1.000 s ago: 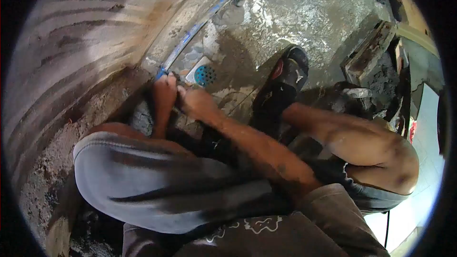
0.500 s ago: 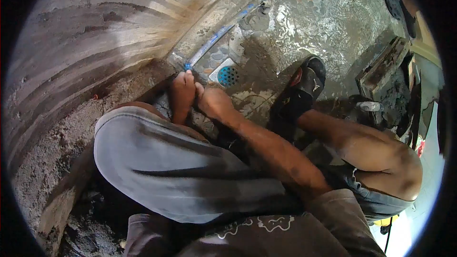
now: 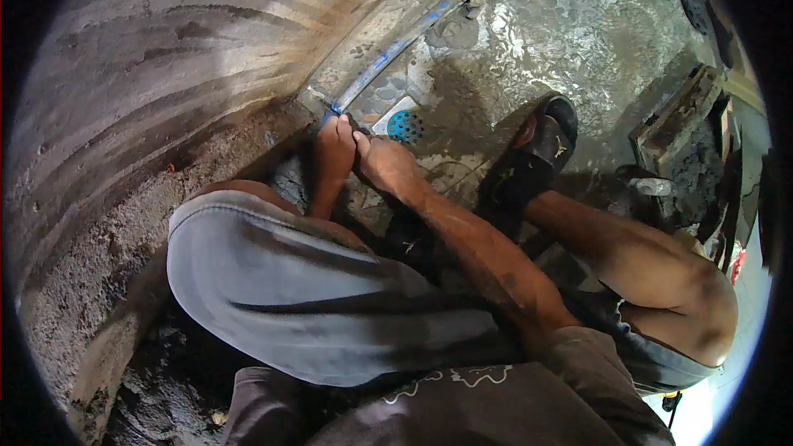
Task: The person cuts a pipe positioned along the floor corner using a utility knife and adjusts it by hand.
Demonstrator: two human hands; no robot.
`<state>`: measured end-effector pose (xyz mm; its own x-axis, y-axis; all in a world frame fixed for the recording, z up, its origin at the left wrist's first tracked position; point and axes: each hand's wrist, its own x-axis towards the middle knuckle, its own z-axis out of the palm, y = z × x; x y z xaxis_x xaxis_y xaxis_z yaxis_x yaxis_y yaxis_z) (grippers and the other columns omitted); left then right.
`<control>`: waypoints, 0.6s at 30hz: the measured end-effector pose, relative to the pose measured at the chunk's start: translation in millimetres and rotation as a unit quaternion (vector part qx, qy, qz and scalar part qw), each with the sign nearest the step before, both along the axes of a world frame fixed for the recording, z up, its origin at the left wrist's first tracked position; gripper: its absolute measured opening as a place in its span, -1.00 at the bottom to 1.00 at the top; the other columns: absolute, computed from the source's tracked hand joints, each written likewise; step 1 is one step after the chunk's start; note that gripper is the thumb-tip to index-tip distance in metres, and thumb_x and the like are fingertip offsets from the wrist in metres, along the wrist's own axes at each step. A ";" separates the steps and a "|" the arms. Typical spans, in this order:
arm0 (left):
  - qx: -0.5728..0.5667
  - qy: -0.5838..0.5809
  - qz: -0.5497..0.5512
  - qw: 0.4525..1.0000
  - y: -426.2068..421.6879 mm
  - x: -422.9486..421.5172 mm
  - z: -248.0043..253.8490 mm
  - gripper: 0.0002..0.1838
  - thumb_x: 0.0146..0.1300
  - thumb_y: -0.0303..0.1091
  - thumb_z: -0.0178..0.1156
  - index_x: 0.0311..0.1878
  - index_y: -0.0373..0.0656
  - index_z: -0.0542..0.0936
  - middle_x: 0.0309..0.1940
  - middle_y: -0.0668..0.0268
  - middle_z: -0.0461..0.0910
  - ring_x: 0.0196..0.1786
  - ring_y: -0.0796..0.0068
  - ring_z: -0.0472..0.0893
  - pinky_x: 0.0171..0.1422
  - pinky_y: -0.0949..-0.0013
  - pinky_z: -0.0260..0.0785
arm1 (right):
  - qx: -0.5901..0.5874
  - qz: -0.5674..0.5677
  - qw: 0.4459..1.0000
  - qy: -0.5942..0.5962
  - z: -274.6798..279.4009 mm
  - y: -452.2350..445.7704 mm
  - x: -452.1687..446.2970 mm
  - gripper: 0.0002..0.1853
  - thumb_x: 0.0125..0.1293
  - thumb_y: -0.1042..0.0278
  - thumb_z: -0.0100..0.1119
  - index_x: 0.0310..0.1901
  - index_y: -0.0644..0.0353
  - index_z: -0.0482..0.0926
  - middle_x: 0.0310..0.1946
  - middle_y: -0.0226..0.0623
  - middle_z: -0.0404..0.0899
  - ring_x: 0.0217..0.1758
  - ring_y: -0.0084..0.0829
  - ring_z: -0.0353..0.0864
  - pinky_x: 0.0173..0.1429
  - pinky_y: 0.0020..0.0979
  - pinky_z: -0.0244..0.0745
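A long, narrow pipe-like piece with blue and grey patches lies along the foot of the wall. My left hand is closed right at its near, blue end, with fingertips touching or very close to that end. My right hand is closed too, thumb and fingers pressed together beside the left hand's fingertips. Whatever either hand grips is hidden by the fingers. A square floor drain with a round blue grate sits just beyond my right hand.
The rough, streaked wall rises on the left. My sandalled foot rests on the wet, muddy floor. On the right stands a wood-edged mortar box, with a tool with a pale handle by it.
The view has shifted slightly, moving the scene a little to the right. My right hand has come closer to my left hand's fingertips. The pipe-like piece stays along the wall.
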<state>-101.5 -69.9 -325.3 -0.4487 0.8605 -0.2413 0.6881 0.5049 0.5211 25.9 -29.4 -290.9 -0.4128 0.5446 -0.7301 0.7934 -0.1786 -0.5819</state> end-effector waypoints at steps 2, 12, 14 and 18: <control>-0.002 -0.019 0.028 0.999 5.5 2.7 5.8 -0.72 0.37 -0.27 -0.03 -0.41 -0.25 0.46 -0.46 -0.06 0.50 -0.35 -0.17 0.50 -0.32 -0.04 0.31 | -0.012 0.001 1.000 -0.003 2.3 3.3 -1.4 -0.34 0.47 -0.11 -0.41 -0.17 0.29 0.65 -0.15 0.17 0.60 0.02 0.10 0.56 0.16 -0.01 0.39; 0.031 -0.010 0.039 0.999 1.4 9.2 -10.0 -0.63 0.39 -0.19 -0.07 -0.44 -0.24 0.48 -0.50 -0.11 0.53 -0.39 -0.22 0.53 -0.36 -0.06 0.32 | -0.014 0.021 1.000 -0.019 5.0 12.1 -4.0 -0.36 0.46 -0.10 -0.38 -0.21 0.26 0.66 -0.21 0.11 0.62 -0.08 0.15 0.59 0.05 -0.01 0.47; 0.042 -0.007 0.035 0.999 1.3 9.2 -12.8 -0.64 0.39 -0.21 -0.08 -0.45 -0.25 0.48 -0.51 -0.11 0.53 -0.39 -0.23 0.53 -0.37 -0.07 0.32 | -0.005 0.035 0.999 -0.007 -6.9 6.0 -4.5 -0.35 0.45 -0.11 -0.37 -0.23 0.26 0.67 -0.22 0.11 0.62 -0.09 0.15 0.60 0.03 -0.02 0.49; 0.057 -0.010 0.039 0.998 2.7 10.8 -5.5 -0.66 0.39 -0.26 -0.08 -0.46 -0.27 0.47 -0.52 -0.13 0.52 -0.38 -0.24 0.53 -0.37 -0.09 0.32 | -0.029 0.023 0.999 -0.018 -9.5 6.3 -8.4 -0.42 0.40 -0.11 -0.28 -0.14 0.23 0.63 -0.22 0.14 0.60 -0.08 0.15 0.59 0.02 -0.02 0.47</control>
